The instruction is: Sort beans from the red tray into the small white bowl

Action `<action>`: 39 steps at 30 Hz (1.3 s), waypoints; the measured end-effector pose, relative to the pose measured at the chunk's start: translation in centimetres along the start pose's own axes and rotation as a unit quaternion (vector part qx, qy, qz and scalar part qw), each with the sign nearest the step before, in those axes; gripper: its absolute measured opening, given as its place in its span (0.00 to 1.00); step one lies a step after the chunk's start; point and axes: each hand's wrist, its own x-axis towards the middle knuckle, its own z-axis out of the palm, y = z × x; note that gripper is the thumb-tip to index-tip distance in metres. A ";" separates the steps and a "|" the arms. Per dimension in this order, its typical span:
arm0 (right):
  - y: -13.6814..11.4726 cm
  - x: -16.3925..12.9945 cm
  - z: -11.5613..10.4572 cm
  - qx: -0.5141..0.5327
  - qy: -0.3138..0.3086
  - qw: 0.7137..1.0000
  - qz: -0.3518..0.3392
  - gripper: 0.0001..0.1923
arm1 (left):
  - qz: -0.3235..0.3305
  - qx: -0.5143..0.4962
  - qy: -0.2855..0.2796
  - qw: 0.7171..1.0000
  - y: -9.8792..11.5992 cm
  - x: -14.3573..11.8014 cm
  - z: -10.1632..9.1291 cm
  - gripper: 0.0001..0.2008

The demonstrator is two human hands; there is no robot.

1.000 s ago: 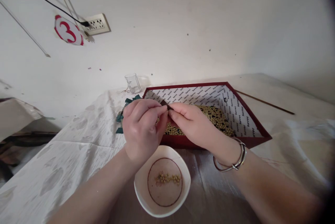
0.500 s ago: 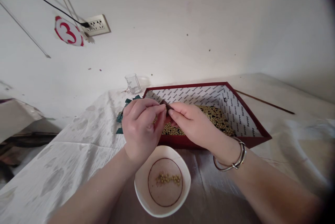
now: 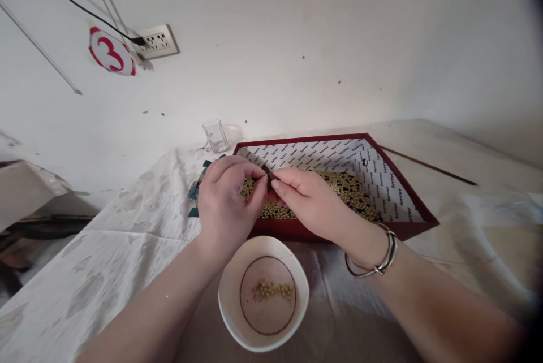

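My right hand (image 3: 316,199) pinches a small dark brown flat piece (image 3: 267,172) between thumb and forefinger. My left hand (image 3: 229,196) is closed, thumb and forefinger pressed together right against that piece; whatever sits between these fingertips is too small to make out. Both hands are over the near left part of a dark red box (image 3: 407,230), lined with white printed paper. Many small yellowish and black beads (image 3: 350,193) fill its bottom. Just below my hands stands a white bowl (image 3: 229,306) with several yellowish beads (image 3: 274,289) in it.
A clear glass (image 3: 215,135) stands behind the box, near the wall. Dark green pieces (image 3: 194,212) lie left of my left hand. To the right rests a thin brown stick (image 3: 428,165). A power socket (image 3: 156,40) with a plugged cable is on the wall.
My left fingertips have shifted slightly, and the dark brown piece has tilted a little between my hands. The box, bowl and beads stay where they were.
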 end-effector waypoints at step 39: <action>0.0 -0.1 -0.1 0.037 0.004 0.999 0.027 0.12 | 0.044 0.034 0.042 0.998 0.0 -0.2 0.3 0.03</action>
